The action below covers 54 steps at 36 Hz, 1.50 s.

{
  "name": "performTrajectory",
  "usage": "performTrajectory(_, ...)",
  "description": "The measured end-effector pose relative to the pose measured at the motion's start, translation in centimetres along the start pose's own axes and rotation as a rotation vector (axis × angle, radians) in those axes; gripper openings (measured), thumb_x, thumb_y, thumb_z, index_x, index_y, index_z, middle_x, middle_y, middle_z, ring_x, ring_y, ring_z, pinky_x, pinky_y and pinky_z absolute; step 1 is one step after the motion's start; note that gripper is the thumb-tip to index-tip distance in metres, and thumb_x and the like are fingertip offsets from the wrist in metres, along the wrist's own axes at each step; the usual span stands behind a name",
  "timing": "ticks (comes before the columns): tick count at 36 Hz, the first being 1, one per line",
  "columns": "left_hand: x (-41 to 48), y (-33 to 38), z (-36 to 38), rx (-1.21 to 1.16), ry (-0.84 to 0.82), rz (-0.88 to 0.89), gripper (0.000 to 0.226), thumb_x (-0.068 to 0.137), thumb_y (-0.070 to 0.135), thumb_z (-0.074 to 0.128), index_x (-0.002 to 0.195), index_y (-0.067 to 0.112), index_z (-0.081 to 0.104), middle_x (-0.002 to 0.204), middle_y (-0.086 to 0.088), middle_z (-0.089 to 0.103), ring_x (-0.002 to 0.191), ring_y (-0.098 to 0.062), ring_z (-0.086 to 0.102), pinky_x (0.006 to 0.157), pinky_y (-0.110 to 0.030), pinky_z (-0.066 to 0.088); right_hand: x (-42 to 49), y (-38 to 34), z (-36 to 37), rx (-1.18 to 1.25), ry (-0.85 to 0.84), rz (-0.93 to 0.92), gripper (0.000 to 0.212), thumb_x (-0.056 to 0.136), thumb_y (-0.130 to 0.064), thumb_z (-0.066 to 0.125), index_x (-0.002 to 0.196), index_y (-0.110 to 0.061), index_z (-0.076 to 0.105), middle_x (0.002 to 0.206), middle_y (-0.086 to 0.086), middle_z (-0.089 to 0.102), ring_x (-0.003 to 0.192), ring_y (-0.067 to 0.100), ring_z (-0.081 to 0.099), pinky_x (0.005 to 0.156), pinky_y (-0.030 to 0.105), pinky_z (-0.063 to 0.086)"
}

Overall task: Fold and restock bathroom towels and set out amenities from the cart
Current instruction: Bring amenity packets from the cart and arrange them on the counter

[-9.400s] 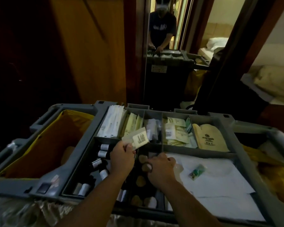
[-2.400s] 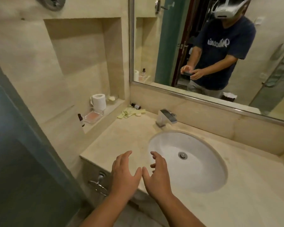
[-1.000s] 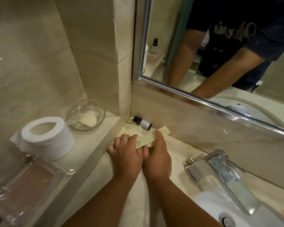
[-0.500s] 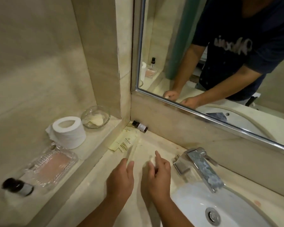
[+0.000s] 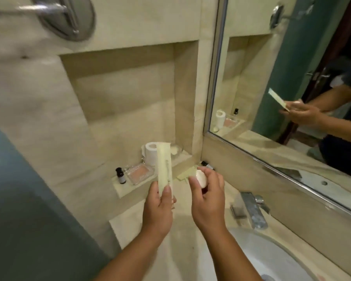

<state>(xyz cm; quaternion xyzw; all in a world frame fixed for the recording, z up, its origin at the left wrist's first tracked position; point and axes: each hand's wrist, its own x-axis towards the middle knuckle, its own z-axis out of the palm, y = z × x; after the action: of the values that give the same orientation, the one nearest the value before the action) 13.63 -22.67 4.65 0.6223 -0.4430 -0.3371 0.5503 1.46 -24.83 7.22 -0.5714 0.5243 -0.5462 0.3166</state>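
Left hand [image 5: 158, 207]: thumb and fingers pinched on the lower end of a long pale packet [image 5: 164, 163], held upright with the printed face toward the camera, probably to check it before setting it out.
Right hand [image 5: 208, 199]: fingers curled round a small round soap [image 5: 201, 178], lifted clear of the counter, just right of the packet and apart from it (likely bound for a dish, though only a guess).
Laid-out packets [image 5: 187, 172]: flat in the far corner of the counter, just beyond the right fingertips, beside a lying bottle [image 5: 207, 164]; seemingly the gathering spot for amenities.
Ledge [image 5: 130, 190]: far left, one step above the counter; carries an upright bottle [image 5: 121, 176], a glass tray [image 5: 139, 173] and a toilet roll [image 5: 150, 153], packed close, little bare surface between them.
Counter [image 5: 134, 228]: bare strip under the hands, ending in a near-left edge.
Tap [image 5: 251, 211]: near right of the right hand, worth swinging wide of.
Basin [image 5: 272, 260]: nearest right, under the right forearm; a bad place to drop soap.
Open room: straight ahead to the corner, and leftward up to the ledge.
Towels: none in view.
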Motion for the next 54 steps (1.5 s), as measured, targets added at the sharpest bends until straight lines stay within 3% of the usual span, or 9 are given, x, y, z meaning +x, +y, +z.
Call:
performTrajectory(13,-12.2,9.7,-18.4,-0.05,0.519,0.256,0.031,0.093,0.058,0.053,0.1,0.032,0.066,0.078,-0.003,0.072,0.066,-0.016,0.068,0.058,-0.042,0.057,-11.2,-15.4,6.5,0.291,-0.334,-0.381,0.022,0.099,-0.052,0.048,0.1,-0.03,0.053,0.087,-0.014,0.058,0.079,0.01,0.058,0.066,0.023,0.046)
performTrajectory(20,-21.2,11.8,-30.0,0.054,0.856,0.331,0.036,0.096,0.052,0.05,0.088,0.018,0.056,0.059,0.009,0.049,0.052,-0.013,0.049,0.049,-0.053,0.048,-20.6,-23.4,13.0,0.423,-0.542,-0.529,0.027,0.102,-0.051,0.037,0.093,-0.028,0.047,0.078,-0.021,0.054,0.068,0.004,0.052,0.06,0.024,0.04)
performTrajectory(25,-29.3,12.3,-38.7,0.137,1.055,0.287,0.03,0.095,0.049,0.048,0.089,0.022,0.061,0.063,0.01,0.056,0.054,-0.009,0.052,0.053,-0.05,0.051,-30.0,-28.7,17.7,0.531,-0.701,-0.581,0.031,0.099,-0.057,0.034,0.088,-0.03,0.044,0.074,-0.022,0.052,0.062,0.002,0.048,0.054,0.017,0.035)
performTrajectory(31,-40.6,11.3,-49.9,0.294,1.286,0.264,0.035,0.099,0.051,0.051,0.095,0.019,0.063,0.079,-0.003,0.067,0.069,-0.018,0.066,0.06,-0.046,0.056,-43.9,-34.7,22.6,0.688,-0.899,-0.616,0.038,0.098,-0.069,0.033,0.089,-0.034,0.043,0.072,-0.02,0.05,0.059,0.002,0.043,0.053,0.03,0.037)
performTrajectory(35,-47.8,11.5,-56.3,0.356,1.418,0.262,0.033,0.101,0.048,0.051,0.09,0.02,0.063,0.074,0.005,0.066,0.067,-0.004,0.063,0.057,-0.026,0.051,-53.1,-38.7,24.7,0.705,-1.022,-0.651,0.026,0.099,-0.06,0.035,0.089,-0.037,0.044,0.073,-0.019,0.052,0.059,0.004,0.046,0.052,0.03,0.039)
performTrajectory(38,-52.8,11.1,-60.3,0.376,1.515,0.229,0.035,0.101,0.05,0.052,0.086,0.02,0.06,0.074,-0.004,0.064,0.062,-0.013,0.061,0.056,-0.039,0.051,-59.1,-41.4,26.2,0.733,-1.088,-0.657,0.029,0.098,-0.057,0.036,0.092,-0.032,0.048,0.076,-0.02,0.056,0.062,0.005,0.051,0.053,0.022,0.041)
performTrajectory(42,-58.9,10.8,-64.5,0.396,1.622,0.214,0.039,0.099,0.054,0.053,0.091,0.018,0.063,0.077,-0.007,0.068,0.069,-0.023,0.066,0.06,-0.046,0.055,-66.1,-44.4,27.9,0.771,-1.177,-0.63,0.034,0.096,-0.059,0.037,0.093,-0.028,0.05,0.078,-0.005,0.056,0.061,0.015,0.053,0.058,0.042,0.047)
performTrajectory(47,-64.8,10.2,-69.1,0.402,1.748,0.183,0.02,0.1,0.039,0.055,0.093,0.025,0.065,0.081,0.003,0.07,0.068,-0.008,0.065,0.056,-0.026,0.051,-74.1,-47.0,30.3,0.833,-1.262,-0.636,0.035,0.096,-0.059,0.037,0.09,-0.026,0.049,0.071,-0.012,0.053,0.059,0.009,0.049,0.055,0.021,0.038)
performTrajectory(54,-70.0,8.2,-76.1,0.515,1.875,0.062,0.016,0.104,0.03,0.055,0.09,0.028,0.061,0.073,0.011,0.062,0.072,0.004,0.062,0.053,-0.019,0.048,-83.3,-49.2,35.7,0.914,-1.455,-0.605,0.032,0.098,-0.059,0.038,0.091,-0.03,0.048,0.068,-0.017,0.049,0.057,0.006,0.046,0.053,0.019,0.038)
